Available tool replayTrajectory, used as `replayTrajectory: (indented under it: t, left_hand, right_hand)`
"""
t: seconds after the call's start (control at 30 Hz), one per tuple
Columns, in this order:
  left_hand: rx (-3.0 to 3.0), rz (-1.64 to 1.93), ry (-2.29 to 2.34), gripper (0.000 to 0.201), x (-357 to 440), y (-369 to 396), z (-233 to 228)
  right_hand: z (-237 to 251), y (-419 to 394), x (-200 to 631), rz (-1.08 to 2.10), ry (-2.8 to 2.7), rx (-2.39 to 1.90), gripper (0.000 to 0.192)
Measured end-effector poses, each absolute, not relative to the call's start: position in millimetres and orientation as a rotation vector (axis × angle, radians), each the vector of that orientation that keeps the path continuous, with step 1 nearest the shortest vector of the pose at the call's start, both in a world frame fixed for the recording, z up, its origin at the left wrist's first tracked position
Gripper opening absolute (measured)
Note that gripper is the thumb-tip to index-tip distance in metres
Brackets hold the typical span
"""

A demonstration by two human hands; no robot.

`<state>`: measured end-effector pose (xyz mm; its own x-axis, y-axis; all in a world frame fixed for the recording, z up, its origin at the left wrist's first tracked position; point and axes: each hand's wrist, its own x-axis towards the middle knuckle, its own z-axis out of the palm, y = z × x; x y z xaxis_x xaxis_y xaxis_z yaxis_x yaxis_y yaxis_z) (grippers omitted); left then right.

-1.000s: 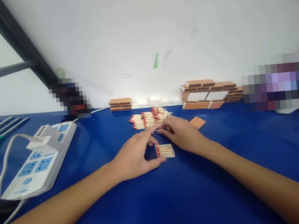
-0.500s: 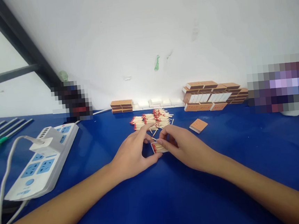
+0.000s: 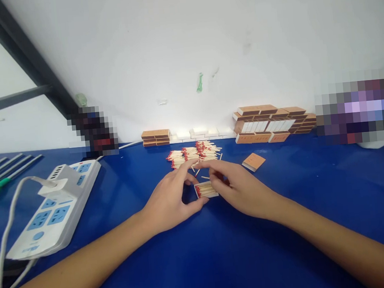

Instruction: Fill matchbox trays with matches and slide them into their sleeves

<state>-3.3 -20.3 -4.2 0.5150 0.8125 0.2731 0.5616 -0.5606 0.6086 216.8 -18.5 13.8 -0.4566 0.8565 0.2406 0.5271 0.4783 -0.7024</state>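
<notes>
Both my hands pinch the match tray (image 3: 206, 190) on the blue surface (image 3: 221, 249): left hand (image 3: 170, 199) at its left end, right hand (image 3: 239, 189) from the right, match pile (image 3: 194, 155) just behind

two bare hands were over the blue table (image 3: 286, 225): one left hand (image 3: 170, 199) and one right hand (image 3: 241, 186). one open matchbox tray (image 3: 205, 190) lay between them. one heap of loose matches (image 3: 194, 155) sat behind it, too many to count. one lone orange box (image 3: 253, 161) lay apart. two stacks of boxes stood at the wall, a small stack (image 3: 155, 137) and a large stack (image 3: 274, 123). one power strip (image 3: 53, 210) lay on the left.
</notes>
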Motion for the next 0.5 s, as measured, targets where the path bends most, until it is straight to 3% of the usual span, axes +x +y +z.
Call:
replayTrajectory:
  t: [0.4, 0.5]
  left_hand:
    - [2.306, 0.739, 1.149, 0.083, -4.1, -22.0, -5.6]
    - [2.286, 0.802, 1.190, 0.080, -3.0, -21.0, -3.7]
  right_hand:
    - [9.7, -13.2, 218.5, 0.798, -1.899, -1.191, 0.019]
    - [13.1, -13.1, 218.6, 0.895, -1.742, -1.203, 0.024]
